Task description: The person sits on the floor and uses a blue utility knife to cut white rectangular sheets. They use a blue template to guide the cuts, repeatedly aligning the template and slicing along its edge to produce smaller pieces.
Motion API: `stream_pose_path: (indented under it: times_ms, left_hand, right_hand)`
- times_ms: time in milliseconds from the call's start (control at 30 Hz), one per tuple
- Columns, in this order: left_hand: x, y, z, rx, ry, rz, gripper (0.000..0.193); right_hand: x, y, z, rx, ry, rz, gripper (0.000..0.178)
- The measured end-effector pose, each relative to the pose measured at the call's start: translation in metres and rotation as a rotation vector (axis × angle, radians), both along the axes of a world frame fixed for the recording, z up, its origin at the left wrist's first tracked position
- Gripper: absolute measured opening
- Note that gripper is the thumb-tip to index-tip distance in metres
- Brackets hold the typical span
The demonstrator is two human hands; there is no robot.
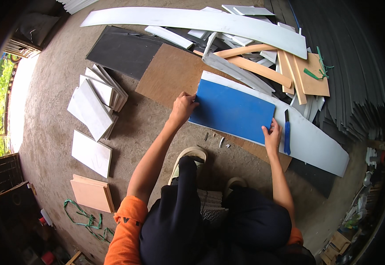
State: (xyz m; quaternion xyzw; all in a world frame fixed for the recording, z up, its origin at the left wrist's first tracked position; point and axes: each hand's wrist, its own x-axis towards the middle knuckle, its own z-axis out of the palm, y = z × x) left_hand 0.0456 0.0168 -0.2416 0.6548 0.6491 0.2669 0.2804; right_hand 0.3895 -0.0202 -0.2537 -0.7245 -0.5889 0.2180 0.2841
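A blue rectangular board (232,108) lies over a long white sheet (320,143), which shows along its far edge and to its right. My left hand (183,108) grips the board's left edge, fingers curled and thumb against it. At the near right corner my right hand (272,136) pinches the board's edge between thumb and fingers. Just right of that hand, a utility knife (287,139) with a blue handle rests on the white sheet, its dark blade pointing away from me. Beneath the sheet are a brown board (168,75) and a black sheet (122,49).
Offcuts of white and tan board (315,79) are heaped at the far right. White panels (91,108) stack on the left, above a tan stack (91,193) and green twine (83,217). Dark sheets (356,66) line the right side. Small scraps (221,142) lie near my feet.
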Motion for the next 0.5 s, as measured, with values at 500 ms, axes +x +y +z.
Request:
stream_pose_path:
  times_ms: [500]
  left_hand:
    - [-0.006, 0.014, 0.008, -0.176, -0.164, 0.043, 0.028]
  right_hand:
    - [0.011, 0.013, 0.017, -0.131, 0.436, -0.108, 0.04]
